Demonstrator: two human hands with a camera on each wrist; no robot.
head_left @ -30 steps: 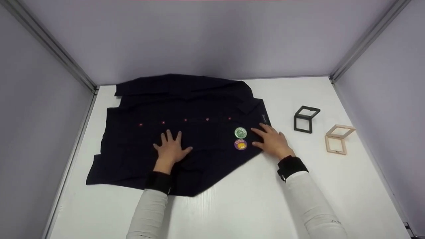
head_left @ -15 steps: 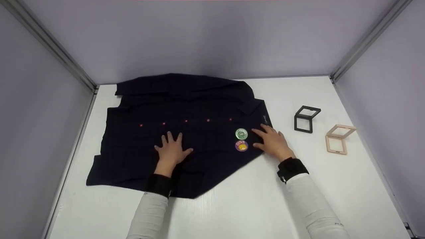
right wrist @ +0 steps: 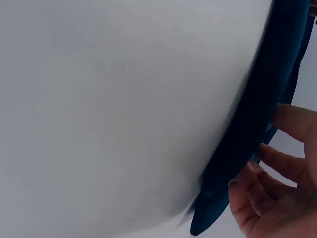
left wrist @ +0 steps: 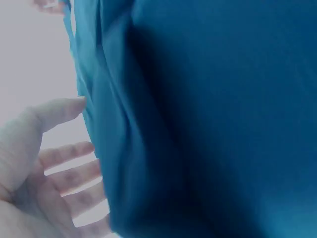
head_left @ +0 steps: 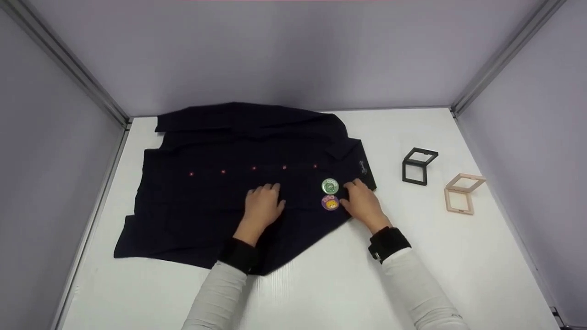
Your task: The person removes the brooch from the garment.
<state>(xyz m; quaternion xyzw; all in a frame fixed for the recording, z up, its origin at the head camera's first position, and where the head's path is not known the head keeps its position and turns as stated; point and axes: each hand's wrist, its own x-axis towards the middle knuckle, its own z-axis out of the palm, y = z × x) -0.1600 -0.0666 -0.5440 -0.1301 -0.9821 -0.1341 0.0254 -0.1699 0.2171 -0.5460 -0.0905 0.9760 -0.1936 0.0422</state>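
A dark navy shirt (head_left: 197, 206) lies spread on the white table, its collar (head_left: 360, 158) toward the right. Small red-marked buttons run along its middle. A green round badge (head_left: 330, 186) and a purple-and-yellow badge (head_left: 330, 202) sit on the chest, one below the other. My left hand (head_left: 262, 208) rests on the lower middle of the shirt; the left wrist view has its fingers (left wrist: 74, 176) fairly straight against the cloth. Beside the badges, my right hand (head_left: 363, 204) touches the shirt near the collar, fingers (right wrist: 285, 163) slightly bent and thumb apart from them.
On the table's right side stand a black hinged frame (head_left: 415, 173) and a light wood-coloured hinged frame (head_left: 458, 201), both unfolded. Grey panels (head_left: 293, 55) wall the table at the back and both sides.
My left hand has slid to the right across the shirt, its spread fingers drawing together. My right hand's fingers have come closer together and the hand has shifted slightly left. The shirt lies much the same.
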